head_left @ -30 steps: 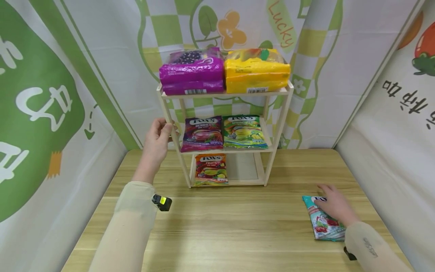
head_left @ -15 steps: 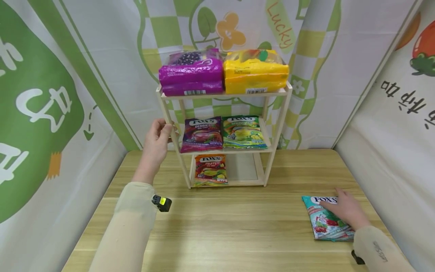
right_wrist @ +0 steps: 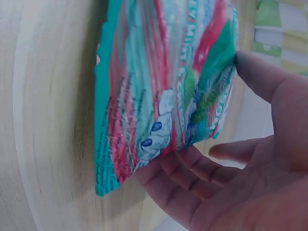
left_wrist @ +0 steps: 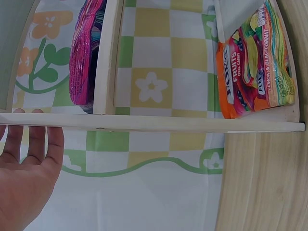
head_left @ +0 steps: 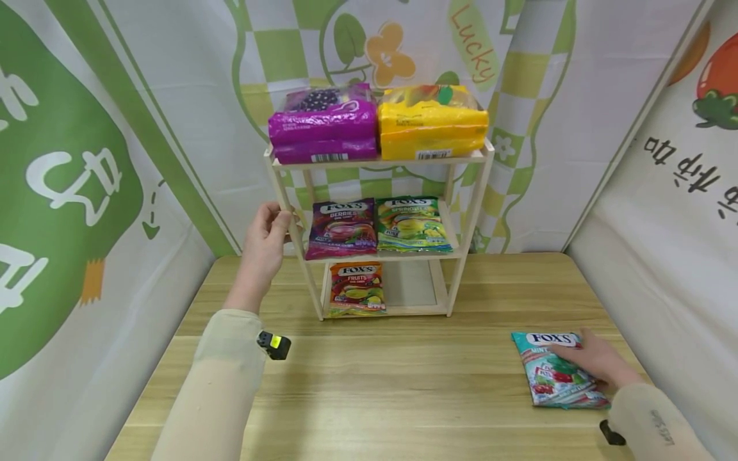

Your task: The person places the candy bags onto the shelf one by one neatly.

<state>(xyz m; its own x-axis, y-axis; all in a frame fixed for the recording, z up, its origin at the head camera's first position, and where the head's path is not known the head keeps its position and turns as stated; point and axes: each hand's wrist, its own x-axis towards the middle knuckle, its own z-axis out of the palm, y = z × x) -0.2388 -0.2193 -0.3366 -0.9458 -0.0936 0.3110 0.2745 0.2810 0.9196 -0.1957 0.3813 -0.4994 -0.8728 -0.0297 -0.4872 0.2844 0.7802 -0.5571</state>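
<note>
My left hand (head_left: 264, 243) holds the left front post of a small wooden shelf rack (head_left: 309, 278); in the left wrist view its fingertips go behind the post (left_wrist: 159, 122). At the right of the table lies a teal FOX'S mint candy bag (head_left: 542, 365). My right hand (head_left: 602, 360) is at its right side, thumb over the front. In the right wrist view, the fingers (right_wrist: 166, 185) curl around the bag's edge, partly hidden under it, and the thumb (right_wrist: 260, 77) touches the opposite side.
Purple (head_left: 325, 131) and yellow (head_left: 435, 131) packs lie on the rack's top. Berries (head_left: 344, 230) and green (head_left: 414, 224) candy bags rest on the middle shelf. A fruits candy bag (head_left: 357, 288) sits at bottom left. Printed curtains (head_left: 651, 211) border the wooden table (head_left: 403, 384).
My right hand has slid rightward across the mint candy bag to its right side, uncovering more of its front. The bag has hardly moved. My left hand stays on the post.
</note>
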